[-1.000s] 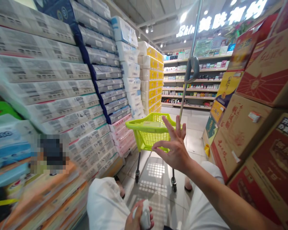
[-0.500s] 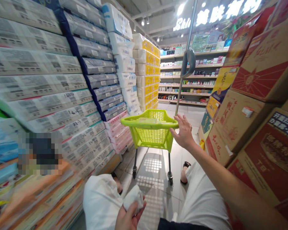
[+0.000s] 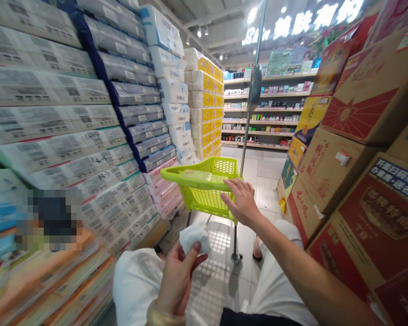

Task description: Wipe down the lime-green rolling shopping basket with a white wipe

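My left hand [image 3: 183, 271] is closed around a crumpled white cloth or tissue [image 3: 194, 237], its thumb pressed on the near side. A gold-toned bangle [image 3: 165, 314] circles that wrist. In front of me stands a yellow-green shopping cart [image 3: 204, 199] with a perforated basket on thin dark legs. My right hand [image 3: 243, 201] has hold of the basket's near right corner, fingers over the rim and thumb on the outside. Inside the basket lies a pale, flat package [image 3: 195, 175]. A metal pole [image 3: 246, 140] with a grey loop grip [image 3: 255, 88] rises beside the cart.
Wrapped paper packs [image 3: 68, 117] are piled high on the left, with yellow-and-white packs [image 3: 207, 99] farther along. Cardboard cartons [image 3: 347, 167] line the right side. Shelves of small goods [image 3: 267, 106] stand at the back, beyond the tiled floor [image 3: 265, 181].
The cart has turned and come slightly nearer, its right corner moving left with my right hand. My left hand has risen with the white cloth or tissue. The pole's loop grip has rotated edge-on.
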Tool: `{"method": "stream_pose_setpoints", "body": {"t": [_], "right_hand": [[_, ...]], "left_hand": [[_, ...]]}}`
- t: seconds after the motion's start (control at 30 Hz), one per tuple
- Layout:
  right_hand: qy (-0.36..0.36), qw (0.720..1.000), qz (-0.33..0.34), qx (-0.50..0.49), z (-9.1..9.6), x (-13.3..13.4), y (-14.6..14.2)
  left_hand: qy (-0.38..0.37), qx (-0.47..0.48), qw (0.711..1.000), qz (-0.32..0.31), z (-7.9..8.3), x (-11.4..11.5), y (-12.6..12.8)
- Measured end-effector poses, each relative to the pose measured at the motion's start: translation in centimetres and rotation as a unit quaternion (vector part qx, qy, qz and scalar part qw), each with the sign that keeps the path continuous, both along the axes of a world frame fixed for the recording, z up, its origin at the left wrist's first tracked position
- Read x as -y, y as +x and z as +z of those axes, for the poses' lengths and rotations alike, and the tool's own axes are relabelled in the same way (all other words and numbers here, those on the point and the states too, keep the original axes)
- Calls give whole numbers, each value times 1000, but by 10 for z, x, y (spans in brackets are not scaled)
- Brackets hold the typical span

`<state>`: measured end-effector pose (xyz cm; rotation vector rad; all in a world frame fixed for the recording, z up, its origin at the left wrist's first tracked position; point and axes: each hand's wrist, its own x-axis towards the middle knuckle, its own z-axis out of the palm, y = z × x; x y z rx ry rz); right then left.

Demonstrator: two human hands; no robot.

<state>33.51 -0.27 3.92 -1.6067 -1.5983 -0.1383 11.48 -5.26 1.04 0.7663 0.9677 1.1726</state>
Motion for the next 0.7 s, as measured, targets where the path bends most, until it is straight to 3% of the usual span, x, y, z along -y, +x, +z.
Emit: {"method": "stream_pose_setpoints", "body": {"t": [0.13,0.27,0.33,0.47,0.57,0.7], "right_hand": [[48,986,114,-109,2,51,-36],[-16,930,219,-295,-6,99,-67],[-17,892,222,-394,-14,110,-70],[106,848,129,-503,-31,105,-50],[168,861,53,-477,-41,89,-31],[180,922,25,-343,-41,65,-28]], "left_hand": [[47,-22,998,-36,14,3,12],[98,-59,990,-86,17,13,15],[103,-61,992,-46,15,16,13],[81,-34,995,39,5,16,7],[73,-20,997,21,5,16,9],[101,3,995,-12,17,18,21]]}}
